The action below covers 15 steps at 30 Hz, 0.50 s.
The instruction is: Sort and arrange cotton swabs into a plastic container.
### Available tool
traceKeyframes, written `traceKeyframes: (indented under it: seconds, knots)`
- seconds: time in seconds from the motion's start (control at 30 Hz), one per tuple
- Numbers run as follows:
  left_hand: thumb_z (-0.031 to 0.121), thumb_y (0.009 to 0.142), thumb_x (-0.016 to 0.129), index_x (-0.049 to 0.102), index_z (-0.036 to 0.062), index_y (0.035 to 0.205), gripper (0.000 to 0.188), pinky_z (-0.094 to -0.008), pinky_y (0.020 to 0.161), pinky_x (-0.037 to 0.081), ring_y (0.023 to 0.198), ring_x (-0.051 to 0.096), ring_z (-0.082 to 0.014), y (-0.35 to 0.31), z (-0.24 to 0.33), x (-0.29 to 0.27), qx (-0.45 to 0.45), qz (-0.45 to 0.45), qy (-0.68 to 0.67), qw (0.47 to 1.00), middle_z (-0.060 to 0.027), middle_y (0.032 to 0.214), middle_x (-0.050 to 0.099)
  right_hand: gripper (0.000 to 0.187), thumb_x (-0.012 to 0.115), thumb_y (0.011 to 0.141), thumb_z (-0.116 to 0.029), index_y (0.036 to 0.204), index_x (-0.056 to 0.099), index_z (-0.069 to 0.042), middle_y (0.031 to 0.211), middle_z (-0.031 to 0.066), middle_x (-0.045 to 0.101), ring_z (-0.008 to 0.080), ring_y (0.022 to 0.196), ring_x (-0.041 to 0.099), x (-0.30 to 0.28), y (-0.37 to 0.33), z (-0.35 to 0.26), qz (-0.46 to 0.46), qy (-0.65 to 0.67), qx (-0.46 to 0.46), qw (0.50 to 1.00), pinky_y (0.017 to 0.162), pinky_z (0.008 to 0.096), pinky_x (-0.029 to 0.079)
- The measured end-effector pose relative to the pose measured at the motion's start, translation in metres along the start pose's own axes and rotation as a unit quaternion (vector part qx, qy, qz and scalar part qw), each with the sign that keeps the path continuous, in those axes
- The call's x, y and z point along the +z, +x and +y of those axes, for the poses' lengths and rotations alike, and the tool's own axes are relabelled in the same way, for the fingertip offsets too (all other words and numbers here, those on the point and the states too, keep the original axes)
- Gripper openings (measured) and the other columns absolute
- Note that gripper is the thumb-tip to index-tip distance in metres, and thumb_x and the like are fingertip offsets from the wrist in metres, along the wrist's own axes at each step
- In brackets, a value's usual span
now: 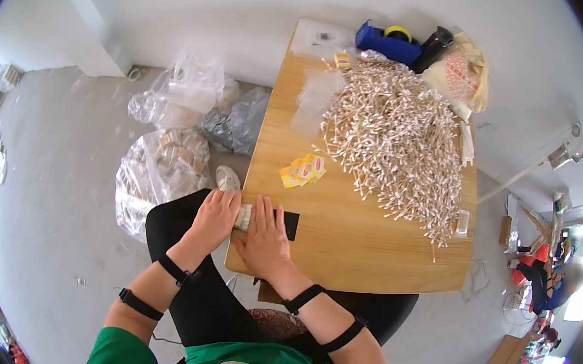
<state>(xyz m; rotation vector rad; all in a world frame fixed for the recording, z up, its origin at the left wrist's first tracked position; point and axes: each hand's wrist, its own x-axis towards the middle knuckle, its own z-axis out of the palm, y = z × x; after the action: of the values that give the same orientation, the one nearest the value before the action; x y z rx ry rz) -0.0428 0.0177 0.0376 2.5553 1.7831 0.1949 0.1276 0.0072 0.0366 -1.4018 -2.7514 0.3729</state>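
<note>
At the table's near left corner, a small clear pack of cotton swabs (243, 217) lies between my hands. My left hand (215, 218) is closed over the pack's left end, its fingers together and bent over the table edge. Stretched out flat, the fingers of my right hand (266, 243) rest across the pack's right side, with the thumb apart. A flat black rectangle (291, 226) sticks out from under those fingers. Farther up the wooden table (341, 248) lie several yellow printed cards (303, 171), fanned over one another. The pack's ends are partly hidden by my hands.
A big heap of loose cotton swabs (399, 136) covers the table's right and far part. Behind it stand a blue tape dispenser (389, 44) and a cloth bag (459, 75). Clear plastic bags of packs (164, 176) sit on the floor left. A small clear box (462, 223) lies right.
</note>
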Motion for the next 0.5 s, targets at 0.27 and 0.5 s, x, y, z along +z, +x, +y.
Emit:
traceKeyframes:
  seconds: [0.27, 0.5]
  knots:
    - [0.011, 0.087, 0.052, 0.055, -0.0032, 0.126, 0.041, -0.0384, 0.097, 0.047, 0.099, 0.059, -0.0284, -0.02, -0.033, -0.015, -0.003, 0.004, 0.04, 0.999, -0.0119, 0.098, 0.06, 0.079, 0.056, 0.094, -0.044, 0.144, 0.039, 0.015, 0.156, 0.0288, 0.031, 0.0392, 0.15, 0.024, 0.0, 0.024, -0.03, 0.054, 0.055, -0.058, 0.995, 0.122, 0.0524, 0.016]
    - [0.01, 0.089, 0.05, 0.053, -0.0035, 0.129, 0.043, -0.0417, 0.101, 0.045, 0.103, 0.058, -0.0319, -0.041, -0.017, -0.077, -0.044, 0.013, 0.034, 0.998, -0.0149, 0.102, 0.06, 0.075, 0.062, 0.087, -0.027, 0.143, 0.037, 0.016, 0.155, 0.0302, 0.03, 0.0424, 0.149, 0.022, -0.039, 0.004, -0.06, 0.088, 0.17, -0.06, 0.98, 0.122, 0.0509, 0.017]
